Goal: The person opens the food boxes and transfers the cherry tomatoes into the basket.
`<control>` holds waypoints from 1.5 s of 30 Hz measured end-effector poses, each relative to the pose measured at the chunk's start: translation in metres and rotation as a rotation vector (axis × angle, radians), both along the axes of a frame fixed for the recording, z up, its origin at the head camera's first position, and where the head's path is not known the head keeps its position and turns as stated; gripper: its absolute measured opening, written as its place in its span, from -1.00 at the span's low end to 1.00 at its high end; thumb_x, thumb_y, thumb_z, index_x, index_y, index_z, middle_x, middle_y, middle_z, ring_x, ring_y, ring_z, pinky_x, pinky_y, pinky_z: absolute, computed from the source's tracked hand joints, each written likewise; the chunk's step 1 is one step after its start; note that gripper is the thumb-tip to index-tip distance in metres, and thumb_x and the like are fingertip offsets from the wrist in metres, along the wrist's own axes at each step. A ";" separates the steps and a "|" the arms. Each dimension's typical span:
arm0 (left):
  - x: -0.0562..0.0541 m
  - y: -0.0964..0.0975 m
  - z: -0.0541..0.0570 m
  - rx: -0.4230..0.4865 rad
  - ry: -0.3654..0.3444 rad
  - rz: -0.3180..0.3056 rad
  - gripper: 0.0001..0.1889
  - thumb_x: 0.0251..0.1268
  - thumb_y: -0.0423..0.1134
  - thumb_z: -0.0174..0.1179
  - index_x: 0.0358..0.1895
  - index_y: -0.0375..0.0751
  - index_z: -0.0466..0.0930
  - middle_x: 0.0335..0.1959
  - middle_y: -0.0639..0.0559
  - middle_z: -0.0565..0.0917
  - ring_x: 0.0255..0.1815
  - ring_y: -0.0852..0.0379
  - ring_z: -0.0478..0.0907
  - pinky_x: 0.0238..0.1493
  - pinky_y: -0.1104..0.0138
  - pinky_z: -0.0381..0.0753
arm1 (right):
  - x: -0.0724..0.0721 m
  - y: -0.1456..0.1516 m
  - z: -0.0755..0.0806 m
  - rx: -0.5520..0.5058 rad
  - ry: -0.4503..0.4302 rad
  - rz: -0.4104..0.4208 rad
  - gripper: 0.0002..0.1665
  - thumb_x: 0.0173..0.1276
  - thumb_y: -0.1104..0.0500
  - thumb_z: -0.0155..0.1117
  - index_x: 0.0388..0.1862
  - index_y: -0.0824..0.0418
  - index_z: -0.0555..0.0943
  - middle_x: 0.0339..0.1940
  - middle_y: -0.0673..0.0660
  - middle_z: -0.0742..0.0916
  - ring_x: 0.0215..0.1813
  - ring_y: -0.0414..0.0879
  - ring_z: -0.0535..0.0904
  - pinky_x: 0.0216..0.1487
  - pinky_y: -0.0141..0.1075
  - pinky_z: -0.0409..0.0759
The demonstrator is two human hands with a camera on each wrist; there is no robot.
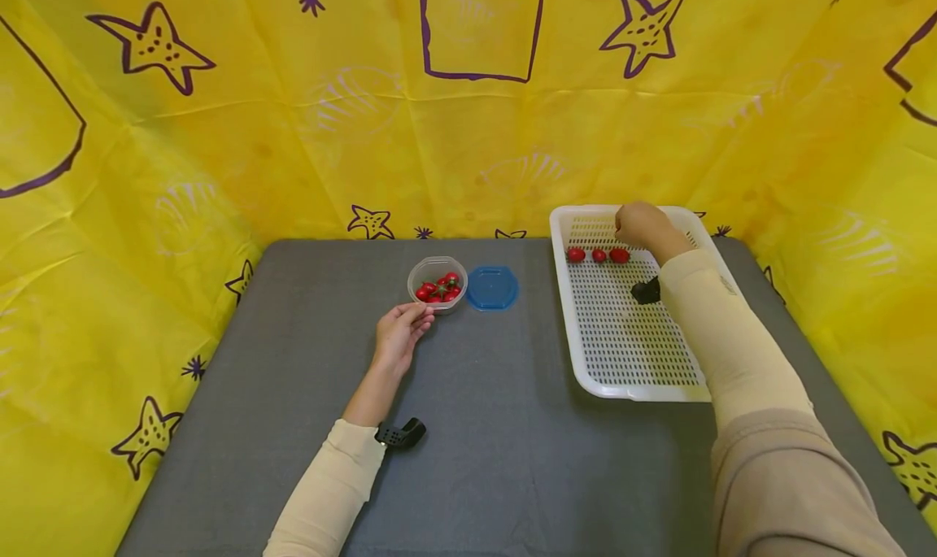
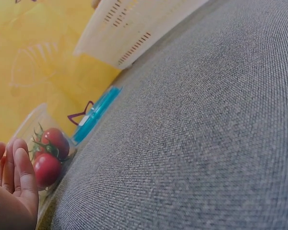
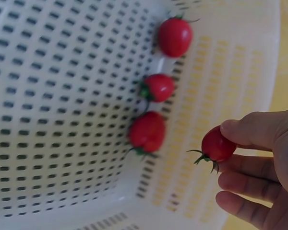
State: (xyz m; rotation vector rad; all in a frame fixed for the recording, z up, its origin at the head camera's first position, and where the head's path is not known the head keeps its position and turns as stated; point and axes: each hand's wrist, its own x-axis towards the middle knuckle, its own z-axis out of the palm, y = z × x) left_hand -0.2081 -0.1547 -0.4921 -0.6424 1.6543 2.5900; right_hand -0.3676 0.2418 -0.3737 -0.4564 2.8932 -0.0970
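With its thumb and fingers, my right hand pinches a red cherry tomato with a green calyx. It is over the far side of the white perforated basket; the head view hides this tomato behind the hand. Three more tomatoes lie in a row along the basket's far side, among them a round tomato. To the left, my left hand holds the near rim of a clear plastic container. Several red tomatoes with green stems are inside it.
A blue lid lies flat on the grey tabletop, just right of the container. Behind and at both sides hangs a yellow patterned cloth. The basket's raised rim stands at the right of the table.
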 end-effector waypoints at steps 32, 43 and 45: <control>-0.001 -0.001 -0.001 0.017 0.012 -0.009 -0.93 0.37 -0.36 0.16 -0.22 -0.30 0.51 -0.52 0.13 0.72 -0.48 0.27 0.66 -0.30 0.46 0.67 | 0.010 0.040 -0.068 -0.086 -0.049 -0.180 -0.80 0.23 0.27 0.23 -0.27 0.43 0.61 -0.38 0.29 0.63 -0.34 0.10 0.46 -0.25 -0.07 0.45; 0.000 -0.001 -0.001 0.006 0.006 -0.009 -0.97 0.40 -0.38 0.12 -0.25 -0.24 0.53 -0.53 0.14 0.72 -0.48 0.28 0.66 -0.28 0.45 0.67 | 0.011 0.041 -0.053 -0.074 -0.041 -0.145 -0.61 0.34 0.22 0.14 0.00 0.52 0.52 0.00 0.51 0.62 0.03 0.36 0.53 0.15 0.20 0.45; -0.001 -0.001 -0.002 0.009 0.010 -0.009 -0.97 0.40 -0.37 0.12 -0.24 -0.26 0.52 -0.53 0.14 0.72 -0.49 0.28 0.66 -0.29 0.45 0.67 | 0.008 0.042 -0.048 -0.080 -0.024 -0.129 -0.59 0.35 0.21 0.12 0.03 0.53 0.51 0.02 0.52 0.62 0.06 0.39 0.53 0.16 0.21 0.45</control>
